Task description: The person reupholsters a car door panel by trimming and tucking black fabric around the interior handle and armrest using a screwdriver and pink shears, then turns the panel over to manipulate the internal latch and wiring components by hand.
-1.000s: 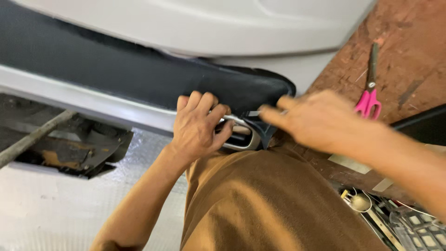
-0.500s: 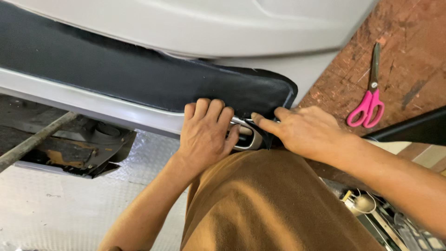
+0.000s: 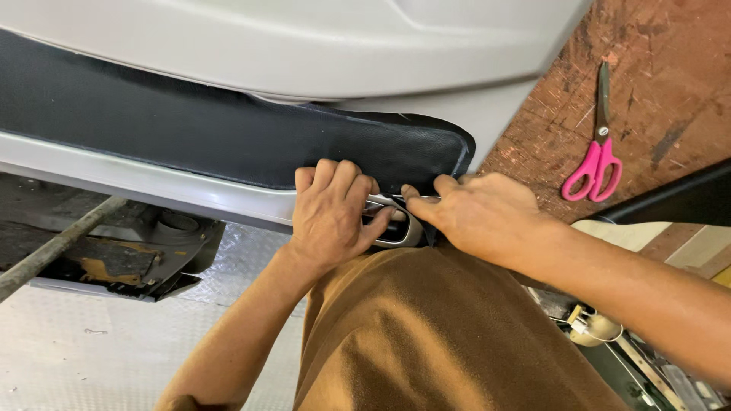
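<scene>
**Black cover on door panel: end edge in hand**

Nearest: brown-clad lap [image 3: 442, 335], both forearms reaching forward over it. Left hand [image 3: 331, 213] curled down over the grey door panel's [image 3: 304, 46] lower edge, thumb hooked into the silver pull handle [image 3: 396, 228], gripping it. Right hand [image 3: 476, 217] narrow, fingertips pinched at the edge of the black leather-look cover [image 3: 228, 141] right beside the handle; can't tell if it holds anything else. Cover lies smooth and flat along most of the panel recess. My read: most of the strip is seated, the end by the handle is left to tuck. Further out on the counter [image 3: 670, 99]: pink-handled scissors [image 3: 595, 152], untouched, well apart.
</scene>
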